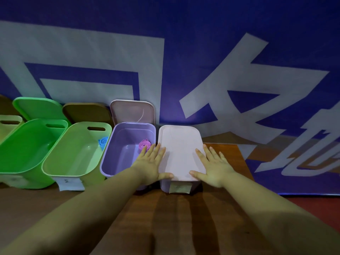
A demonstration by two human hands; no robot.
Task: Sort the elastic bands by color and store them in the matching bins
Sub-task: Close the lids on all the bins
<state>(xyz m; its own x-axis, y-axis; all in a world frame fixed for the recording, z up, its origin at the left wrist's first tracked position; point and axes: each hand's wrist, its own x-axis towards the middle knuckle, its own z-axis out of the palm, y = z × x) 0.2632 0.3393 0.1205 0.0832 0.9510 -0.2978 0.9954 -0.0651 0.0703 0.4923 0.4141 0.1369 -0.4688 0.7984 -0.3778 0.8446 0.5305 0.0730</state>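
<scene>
Both arms outstretched. Left hand (153,162) flat, fingers straight, grip apart, on pink lid (181,153) left edge; right hand (214,167) likewise on right edge (thumbs at front rim). Pink band (144,144) lies in purple bin (114,144); blue band (102,142) in light-green bin (55,162).

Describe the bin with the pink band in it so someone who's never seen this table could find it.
Follow the row of bins along the blue banner to the purple bin, second from the right. It is open beside the lidded pink bin, with a pink band inside; the others are green.
</scene>
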